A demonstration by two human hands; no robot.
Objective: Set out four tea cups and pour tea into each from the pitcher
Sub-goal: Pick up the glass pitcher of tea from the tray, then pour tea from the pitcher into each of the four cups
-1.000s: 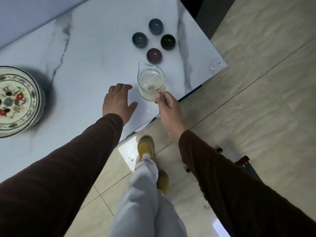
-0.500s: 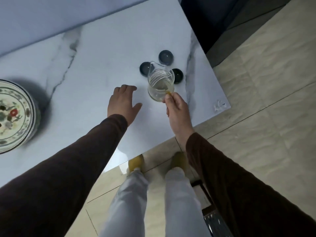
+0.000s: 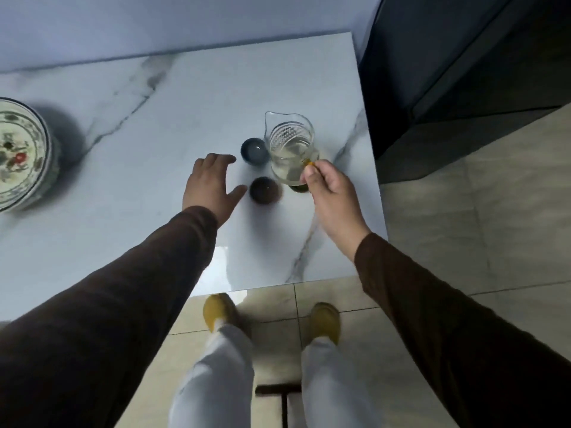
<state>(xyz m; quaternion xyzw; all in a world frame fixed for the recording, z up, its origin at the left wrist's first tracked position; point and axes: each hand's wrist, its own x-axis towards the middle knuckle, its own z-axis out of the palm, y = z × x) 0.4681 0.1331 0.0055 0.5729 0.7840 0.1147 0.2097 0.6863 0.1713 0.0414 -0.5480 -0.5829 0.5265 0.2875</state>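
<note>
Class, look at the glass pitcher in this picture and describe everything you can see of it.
The clear glass pitcher has a pointed spout on its far-left rim and a dimpled pattern showing through the glass. It holds a shallow pool of pale yellowish tea. The person's right hand pinches its small amber handle on the near right, holding it roughly upright over the white marble table, above the cluster of small cups. It partly hides a dark cup beneath it; whether it touches any cup cannot be told.
</note>
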